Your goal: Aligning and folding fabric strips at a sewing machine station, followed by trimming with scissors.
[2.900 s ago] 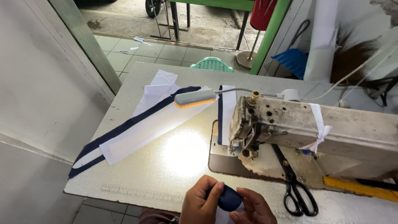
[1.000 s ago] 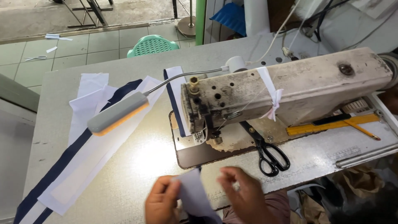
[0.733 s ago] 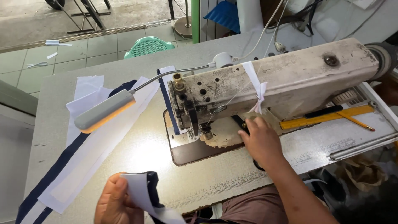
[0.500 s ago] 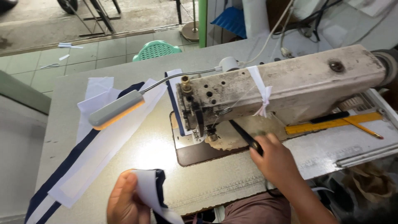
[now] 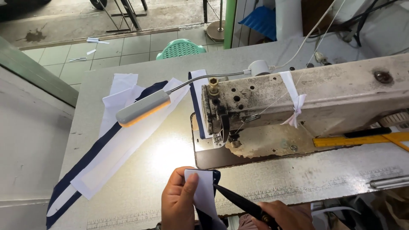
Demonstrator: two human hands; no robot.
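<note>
- White fabric strip [image 5: 203, 191] with a navy edge, pinched in the left hand [image 5: 179, 202] at the near edge of the table [image 5: 272, 179]; thumb laid flat on the white face, other fingers curled shut behind it.
- Black scissors [image 5: 238, 201] gripped in the right hand [image 5: 289, 216], fingers closed round the handles at the bottom of the view; blades nearly together, tips touching or just at the right edge of the strip near its top.
- Strip held upright just in front of the metal bed plate [image 5: 238, 155], lower end hanging off the table edge out of sight.
- Worn cream sewing machine [image 5: 306, 102] standing behind the hands, needle area [image 5: 225, 135] above the bed plate, white ribbon [image 5: 294, 102] tied round the arm.
- Grey gooseneck lamp [image 5: 142, 108] with an orange underside reaching out to the left of the machine head, bright patch of light on the table below.
- Long white and navy fabric pieces [image 5: 115, 145] lying diagonally across the left part of the table, well apart from the hands; one more white and navy piece [image 5: 196, 102] tucked just behind the machine head.
- Yellow ruler [image 5: 358, 139] resting on the table under the right end of the machine.
- Green plastic stool [image 5: 181, 47] on the tiled floor beyond the table.
</note>
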